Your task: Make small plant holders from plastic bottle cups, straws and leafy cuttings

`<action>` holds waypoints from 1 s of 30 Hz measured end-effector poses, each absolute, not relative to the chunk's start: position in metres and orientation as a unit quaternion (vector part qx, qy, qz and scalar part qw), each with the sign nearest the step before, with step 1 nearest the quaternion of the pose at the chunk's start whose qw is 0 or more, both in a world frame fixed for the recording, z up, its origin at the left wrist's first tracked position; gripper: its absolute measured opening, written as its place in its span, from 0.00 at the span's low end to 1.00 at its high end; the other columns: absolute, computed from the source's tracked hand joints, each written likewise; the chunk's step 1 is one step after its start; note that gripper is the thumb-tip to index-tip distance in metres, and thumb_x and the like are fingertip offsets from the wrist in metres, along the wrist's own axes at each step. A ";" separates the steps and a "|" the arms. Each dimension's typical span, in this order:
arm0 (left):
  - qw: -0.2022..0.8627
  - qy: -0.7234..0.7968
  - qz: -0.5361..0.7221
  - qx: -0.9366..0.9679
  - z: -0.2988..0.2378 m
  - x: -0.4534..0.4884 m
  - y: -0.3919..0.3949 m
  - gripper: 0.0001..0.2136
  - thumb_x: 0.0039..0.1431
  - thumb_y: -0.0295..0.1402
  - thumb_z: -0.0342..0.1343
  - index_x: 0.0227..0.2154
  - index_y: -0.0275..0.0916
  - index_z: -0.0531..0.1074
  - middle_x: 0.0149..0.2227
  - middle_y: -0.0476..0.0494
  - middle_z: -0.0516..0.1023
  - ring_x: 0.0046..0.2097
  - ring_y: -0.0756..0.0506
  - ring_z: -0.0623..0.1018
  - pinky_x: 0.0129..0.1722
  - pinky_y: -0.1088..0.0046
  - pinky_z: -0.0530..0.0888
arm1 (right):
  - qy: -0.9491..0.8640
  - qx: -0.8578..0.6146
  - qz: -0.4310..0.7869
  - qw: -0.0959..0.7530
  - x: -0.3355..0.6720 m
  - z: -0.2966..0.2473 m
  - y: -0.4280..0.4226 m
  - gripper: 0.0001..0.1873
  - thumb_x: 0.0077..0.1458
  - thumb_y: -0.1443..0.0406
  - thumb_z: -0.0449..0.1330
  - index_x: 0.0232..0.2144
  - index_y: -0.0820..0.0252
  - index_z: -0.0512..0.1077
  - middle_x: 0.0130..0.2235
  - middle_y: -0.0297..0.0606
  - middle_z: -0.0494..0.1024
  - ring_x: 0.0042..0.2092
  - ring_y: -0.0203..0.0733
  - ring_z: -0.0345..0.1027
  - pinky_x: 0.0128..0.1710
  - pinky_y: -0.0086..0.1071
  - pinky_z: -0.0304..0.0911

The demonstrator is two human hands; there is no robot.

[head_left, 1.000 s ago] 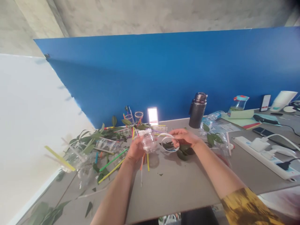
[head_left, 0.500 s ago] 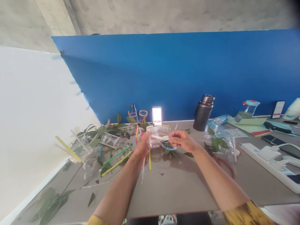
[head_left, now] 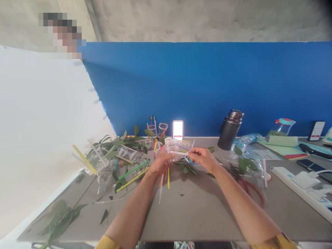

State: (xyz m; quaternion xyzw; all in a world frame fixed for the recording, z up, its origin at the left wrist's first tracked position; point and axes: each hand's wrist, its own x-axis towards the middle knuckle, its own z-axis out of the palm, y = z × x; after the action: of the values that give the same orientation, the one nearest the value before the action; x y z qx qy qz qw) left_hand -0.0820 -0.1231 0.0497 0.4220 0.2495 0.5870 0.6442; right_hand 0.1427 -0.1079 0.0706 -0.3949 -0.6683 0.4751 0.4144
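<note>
My left hand is closed around a clear plastic bottle held over the middle of the table, its thumb near a white strip. Between the fingertips of my right hand is pinched the right end of this white strip, stretched across the bottle's near side. A thin blue-and-white ring, perhaps a tape roll, hangs beneath the right fingers. Yellow, orange and white straws stick out below the left hand. Green leaves lie behind and under the bottle.
Clear bottles, leaves and coloured straws crowd the left side. A lit phone leans on the blue partition. At right are a dark flask, red-handled scissors and a white power strip. A pixelated person appears upper left.
The view has shifted, so the scene sits slightly further right. My left thumb now lies over the bottle's near side by the strip. A pixelated person has appeared above the left wall.
</note>
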 end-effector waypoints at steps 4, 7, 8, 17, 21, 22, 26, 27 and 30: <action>0.602 0.271 0.617 0.429 0.047 -0.084 -0.118 0.35 0.42 0.29 0.76 0.56 0.40 0.72 0.47 0.38 0.81 0.45 0.40 0.82 0.43 0.65 0.76 | -0.615 -0.419 0.453 0.491 0.145 0.074 -0.108 0.14 0.50 0.54 0.67 0.27 0.61 0.76 0.21 0.28 0.64 0.25 0.32 0.51 0.25 0.31 0.44; 0.592 0.274 0.640 0.406 0.043 -0.085 -0.114 0.36 0.43 0.32 0.76 0.57 0.40 0.71 0.50 0.36 0.80 0.45 0.40 0.81 0.42 0.63 0.77 | -0.608 -0.389 0.471 0.508 0.149 0.077 -0.109 0.14 0.50 0.55 0.67 0.25 0.60 0.75 0.20 0.27 0.60 0.24 0.31 0.48 0.25 0.31 0.43; 0.601 0.271 0.637 0.400 0.042 -0.085 -0.114 0.36 0.44 0.34 0.76 0.57 0.40 0.71 0.50 0.36 0.80 0.44 0.40 0.81 0.42 0.62 0.78 | -0.613 -0.375 0.480 0.503 0.149 0.078 -0.110 0.15 0.49 0.55 0.67 0.25 0.60 0.74 0.21 0.27 0.60 0.24 0.31 0.48 0.26 0.31 0.43; 0.670 0.228 0.594 0.384 0.047 -0.079 -0.121 0.27 0.53 0.39 0.68 0.57 0.40 0.73 0.50 0.38 0.80 0.47 0.38 0.81 0.42 0.60 0.81 | -0.649 -0.369 0.475 0.466 0.139 0.079 -0.116 0.16 0.48 0.53 0.67 0.25 0.60 0.75 0.21 0.29 0.65 0.25 0.32 0.51 0.26 0.31 0.45; 0.674 0.218 0.597 0.376 0.044 -0.077 -0.119 0.24 0.55 0.46 0.68 0.51 0.39 0.76 0.45 0.39 0.81 0.43 0.40 0.82 0.38 0.62 0.81 | -0.657 -0.369 0.472 0.458 0.139 0.079 -0.117 0.15 0.48 0.53 0.66 0.24 0.60 0.74 0.21 0.29 0.66 0.25 0.33 0.52 0.26 0.31 0.47; 0.674 0.218 0.597 0.377 0.043 -0.077 -0.119 0.25 0.55 0.48 0.68 0.50 0.39 0.77 0.44 0.39 0.81 0.42 0.40 0.82 0.38 0.63 0.81 | -0.659 -0.367 0.473 0.456 0.139 0.080 -0.118 0.15 0.49 0.53 0.66 0.24 0.60 0.74 0.21 0.29 0.65 0.25 0.33 0.52 0.27 0.31 0.47; 0.656 0.232 0.608 0.382 0.037 -0.077 -0.116 0.28 0.52 0.51 0.69 0.51 0.39 0.76 0.43 0.40 0.81 0.39 0.42 0.82 0.36 0.65 0.81 | -0.661 -0.361 0.480 0.451 0.138 0.084 -0.121 0.15 0.48 0.53 0.66 0.24 0.60 0.75 0.21 0.30 0.66 0.25 0.33 0.53 0.27 0.31 0.48; 0.650 0.237 0.612 0.383 0.036 -0.076 -0.115 0.29 0.52 0.51 0.69 0.52 0.39 0.76 0.44 0.40 0.81 0.40 0.42 0.82 0.35 0.66 0.80 | -0.662 -0.361 0.481 0.448 0.138 0.084 -0.122 0.16 0.47 0.53 0.66 0.24 0.60 0.75 0.21 0.30 0.66 0.25 0.33 0.53 0.27 0.31 0.48; 0.634 0.246 0.621 0.389 0.035 -0.075 -0.115 0.30 0.52 0.53 0.68 0.53 0.39 0.75 0.45 0.39 0.81 0.41 0.42 0.82 0.34 0.68 0.80 | -0.664 -0.366 0.480 0.440 0.136 0.085 -0.122 0.16 0.46 0.53 0.67 0.24 0.60 0.75 0.21 0.30 0.67 0.26 0.34 0.54 0.28 0.31 0.49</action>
State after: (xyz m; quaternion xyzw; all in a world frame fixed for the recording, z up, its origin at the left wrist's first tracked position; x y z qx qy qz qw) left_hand -0.0749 -0.1147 0.0350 0.3891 0.2462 0.6209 0.6345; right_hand 0.1361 -0.1225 0.0846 -0.3660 -0.6644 0.4803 0.4403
